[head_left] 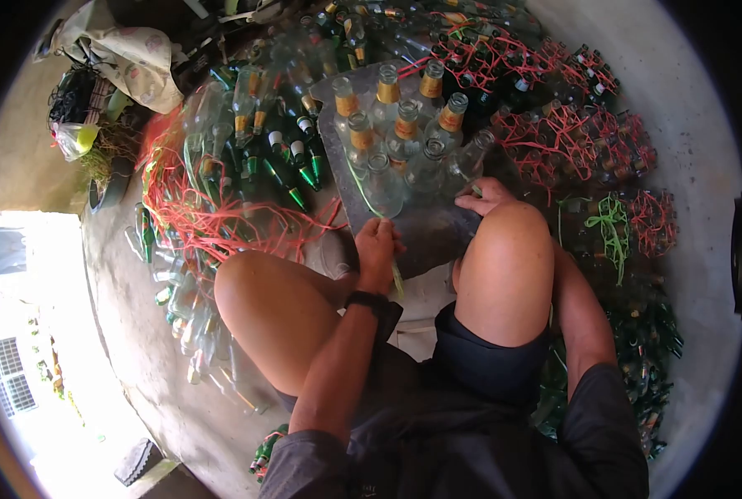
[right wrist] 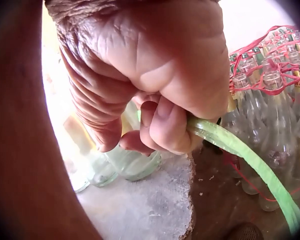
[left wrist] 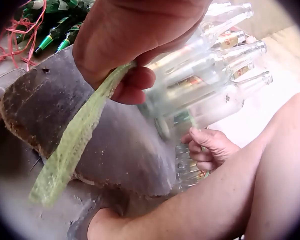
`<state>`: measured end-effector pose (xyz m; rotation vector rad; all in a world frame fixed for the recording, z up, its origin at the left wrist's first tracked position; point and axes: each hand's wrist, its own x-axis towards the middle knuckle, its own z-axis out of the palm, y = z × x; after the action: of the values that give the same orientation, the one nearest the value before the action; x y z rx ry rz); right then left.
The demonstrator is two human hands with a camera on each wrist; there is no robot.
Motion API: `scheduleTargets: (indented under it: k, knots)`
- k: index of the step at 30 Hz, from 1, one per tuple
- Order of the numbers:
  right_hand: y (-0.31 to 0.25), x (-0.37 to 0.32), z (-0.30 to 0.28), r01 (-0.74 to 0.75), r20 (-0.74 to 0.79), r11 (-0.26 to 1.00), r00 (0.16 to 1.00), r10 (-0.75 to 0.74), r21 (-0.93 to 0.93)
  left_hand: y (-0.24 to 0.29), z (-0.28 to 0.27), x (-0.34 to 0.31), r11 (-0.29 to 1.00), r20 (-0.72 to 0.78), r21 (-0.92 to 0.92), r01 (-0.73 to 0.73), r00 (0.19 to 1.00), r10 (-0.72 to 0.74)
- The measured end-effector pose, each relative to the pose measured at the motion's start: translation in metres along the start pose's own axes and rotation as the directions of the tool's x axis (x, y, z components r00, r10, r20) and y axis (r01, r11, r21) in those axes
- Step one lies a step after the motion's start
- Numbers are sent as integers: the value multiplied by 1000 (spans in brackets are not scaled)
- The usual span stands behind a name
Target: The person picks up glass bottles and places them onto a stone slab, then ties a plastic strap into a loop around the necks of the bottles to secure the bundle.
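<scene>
Several clear glass bottles [head_left: 381, 185], some with gold neck labels, stand grouped on a dark slab [head_left: 421, 237]. At the group's near left corner, the left hand [head_left: 376, 249] grips a light green plastic strip [left wrist: 80, 130], whose loose end hangs below the fist. The right hand [head_left: 487, 196], at the group's right side, has its fingers curled round another length of green strip [right wrist: 240, 147]. From the left hand a thin green line runs up along the bottles' left side. How the strip passes behind the bottles is hidden.
Loose red strips [head_left: 213, 224] and green bottles [head_left: 283, 179] lie left of the slab. Bottle bundles tied with red strip [head_left: 574, 145] stand to the right, with a green strip tangle [head_left: 610, 224] on one. The person's knees flank the slab's near edge.
</scene>
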<state>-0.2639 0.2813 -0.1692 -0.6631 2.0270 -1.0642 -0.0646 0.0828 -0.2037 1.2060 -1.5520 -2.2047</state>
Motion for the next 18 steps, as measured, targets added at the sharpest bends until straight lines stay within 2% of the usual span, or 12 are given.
scheduleTargets:
  k: [2, 5, 11, 17, 18]
  knots:
    - [3, 2, 2, 1, 0, 1000, 1000, -1, -15, -1, 3, -1, 999, 8, -20, 39, 999, -39]
    - [5, 3, 5, 47, -23, 995, 999, -45, 87, -3, 7, -1, 996, -1, -61, 70, 998, -70]
    - [11, 6, 6, 13, -43, 1000, 999, -13, 2, -16, 9, 4, 994, 3, -96, 47, 999, -47]
    - [17, 7, 8, 89, -65, 996, 994, -88, 4, -11, 12, -1, 998, 7, -63, 21, 1000, -21]
    - [16, 7, 8, 97, -64, 994, 993, -100, -53, -11, 12, -1, 998, 9, -64, 19, 1000, -19]
